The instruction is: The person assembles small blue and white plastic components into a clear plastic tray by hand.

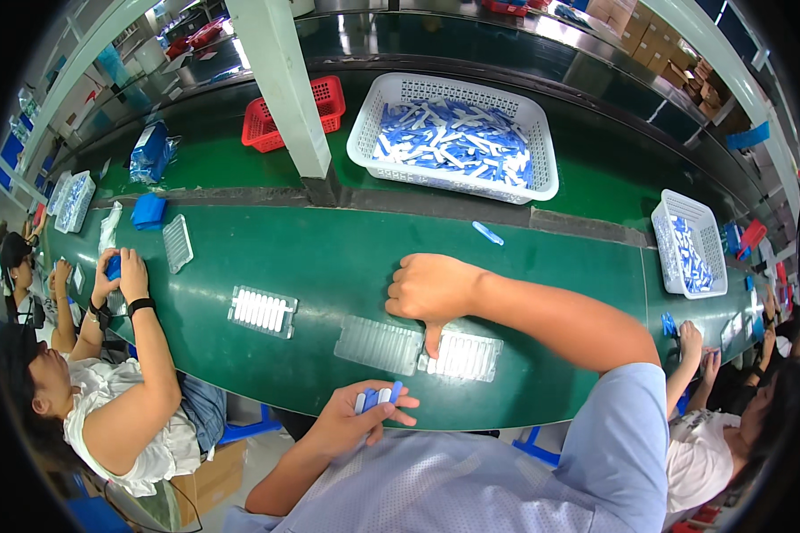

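Near the table's front edge, my left hand (364, 413) is closed around several small blue and white plastic sticks (379, 397), which poke out between its fingers. My right hand (436, 298) reaches in from the right with its fingers curled and its thumb pointing down. That thumb touches the inner edge of a clear ribbed blister tray (462, 357), which has whitish strips in its slots. Whether the curled fingers hold anything is hidden. Adjoining the tray on the left is a clear ribbed half (378, 346) with no sticks visible.
Another clear tray (263, 311) with white sticks lies to the left. Beyond, a white basket (542, 178) holds many blue and white sticks, beside a post (280, 89) and red basket (329, 93). One blue stick (487, 233) lies loose. Co-workers sit at both sides.
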`<move>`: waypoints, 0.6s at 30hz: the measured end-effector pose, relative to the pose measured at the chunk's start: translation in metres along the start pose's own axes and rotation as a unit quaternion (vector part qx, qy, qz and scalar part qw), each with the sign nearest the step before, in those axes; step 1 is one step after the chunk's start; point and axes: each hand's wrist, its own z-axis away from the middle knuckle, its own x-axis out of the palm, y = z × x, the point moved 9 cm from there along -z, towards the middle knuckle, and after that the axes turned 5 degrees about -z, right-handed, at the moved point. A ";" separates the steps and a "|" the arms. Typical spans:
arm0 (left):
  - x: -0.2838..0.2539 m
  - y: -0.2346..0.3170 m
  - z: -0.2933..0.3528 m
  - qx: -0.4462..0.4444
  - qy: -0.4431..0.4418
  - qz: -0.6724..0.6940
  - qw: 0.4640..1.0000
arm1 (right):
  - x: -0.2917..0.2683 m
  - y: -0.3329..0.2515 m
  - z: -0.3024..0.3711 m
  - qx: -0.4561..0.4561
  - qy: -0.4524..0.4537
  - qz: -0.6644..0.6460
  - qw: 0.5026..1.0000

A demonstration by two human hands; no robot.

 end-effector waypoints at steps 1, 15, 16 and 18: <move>-0.001 0.000 0.001 0.001 0.001 0.000 1.000 | 0.001 0.004 0.002 0.014 -0.005 -0.004 1.000; -0.009 -0.002 -0.003 -0.002 0.014 -0.005 1.000 | -0.038 -0.028 0.058 0.221 0.281 -0.226 0.906; -0.008 -0.003 -0.005 -0.004 0.010 -0.005 1.000 | -0.033 -0.044 0.057 0.236 0.288 -0.291 0.881; -0.002 -0.003 -0.010 -0.006 -0.022 -0.041 0.999 | -0.013 -0.072 0.055 0.259 0.283 -0.352 0.854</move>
